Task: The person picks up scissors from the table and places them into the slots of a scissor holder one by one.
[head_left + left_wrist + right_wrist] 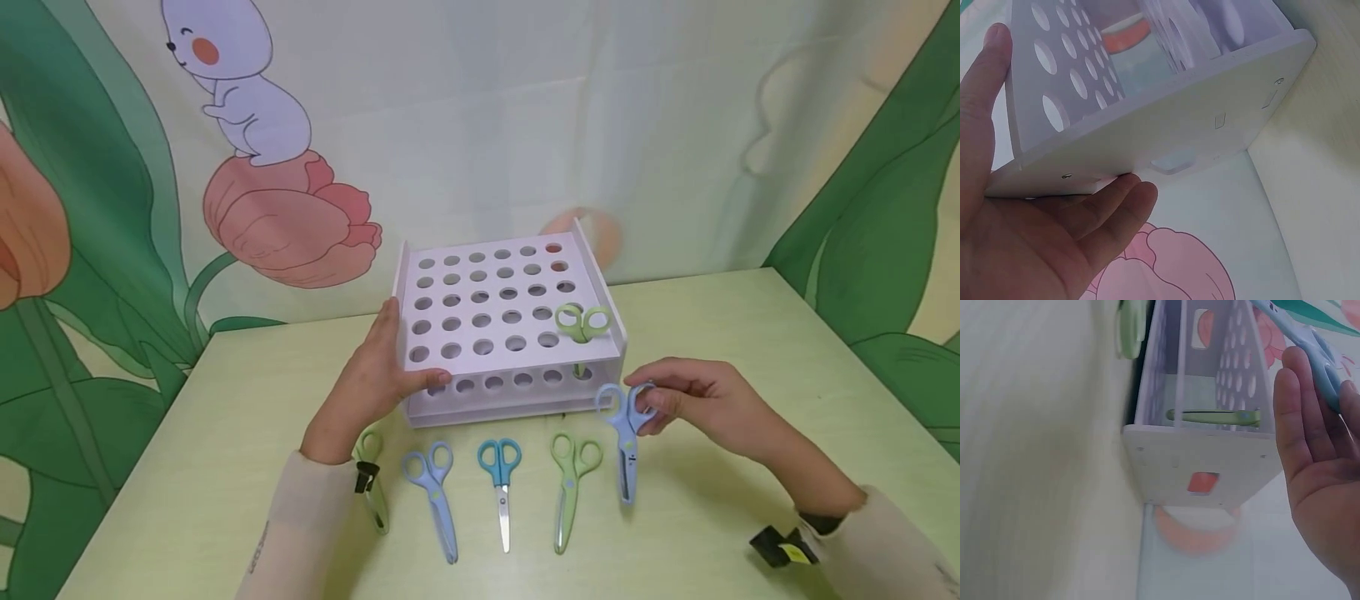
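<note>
Head view shows what looks like an early stage: one pair, the slotted green scissors (582, 332), stands in a front right hole of the white rack (510, 358), while four more lie in a row on the surface (690, 525), namely the leftmost green scissors (379, 505), the flat blue scissors (441, 510), the teal scissors (501, 476) and the other green scissors (569, 493). The right hand (690, 402) pinches the raised blue scissors (628, 446) by one handle loop between thumb and fingers, blades down, near the rack's front right corner and outside its holes. The left hand (372, 364) has its fingers fairly straight along the rack's left side, thumb over the front edge, apparently steadying it
</note>
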`<act>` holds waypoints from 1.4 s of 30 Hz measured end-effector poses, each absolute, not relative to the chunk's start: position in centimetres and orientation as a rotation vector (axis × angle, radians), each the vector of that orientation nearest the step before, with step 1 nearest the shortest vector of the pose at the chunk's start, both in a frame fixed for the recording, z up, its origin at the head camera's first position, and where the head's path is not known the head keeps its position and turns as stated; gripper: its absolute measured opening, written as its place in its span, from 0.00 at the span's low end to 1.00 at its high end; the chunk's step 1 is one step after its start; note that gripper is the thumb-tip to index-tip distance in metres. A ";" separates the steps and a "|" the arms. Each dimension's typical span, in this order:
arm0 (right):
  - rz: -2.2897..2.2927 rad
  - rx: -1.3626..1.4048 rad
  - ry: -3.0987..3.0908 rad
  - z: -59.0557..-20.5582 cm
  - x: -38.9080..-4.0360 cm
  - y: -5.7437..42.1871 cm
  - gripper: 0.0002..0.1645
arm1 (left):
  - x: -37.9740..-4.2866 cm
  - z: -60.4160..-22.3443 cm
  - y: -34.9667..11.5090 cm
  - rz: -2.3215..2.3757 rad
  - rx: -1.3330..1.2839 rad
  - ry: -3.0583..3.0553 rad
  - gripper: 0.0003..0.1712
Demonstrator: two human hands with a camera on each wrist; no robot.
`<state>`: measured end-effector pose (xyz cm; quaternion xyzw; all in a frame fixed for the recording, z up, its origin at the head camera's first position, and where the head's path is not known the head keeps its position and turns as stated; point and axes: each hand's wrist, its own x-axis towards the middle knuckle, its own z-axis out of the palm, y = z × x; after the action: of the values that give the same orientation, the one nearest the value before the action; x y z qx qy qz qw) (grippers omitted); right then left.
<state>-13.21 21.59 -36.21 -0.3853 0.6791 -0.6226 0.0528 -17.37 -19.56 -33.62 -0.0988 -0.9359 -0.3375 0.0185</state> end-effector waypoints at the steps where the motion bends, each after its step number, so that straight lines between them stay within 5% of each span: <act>1: -1.908 -1.176 2.081 -36.0 -13.2 21.6 0.19 | -17.4 -33.6 -19.6 -1.048 -0.310 -2.904 0.77; 42: -2.778 -0.897 1.978 -26.2 -16.8 17.8 0.15 | -17.3 -33.2 -19.5 -1.004 -0.259 -2.946 0.76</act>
<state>-16.82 17.79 -26.21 -0.2497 0.5507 -0.7732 -0.1911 -17.28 -19.47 -33.24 -0.0829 -0.9432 -0.3215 0.0090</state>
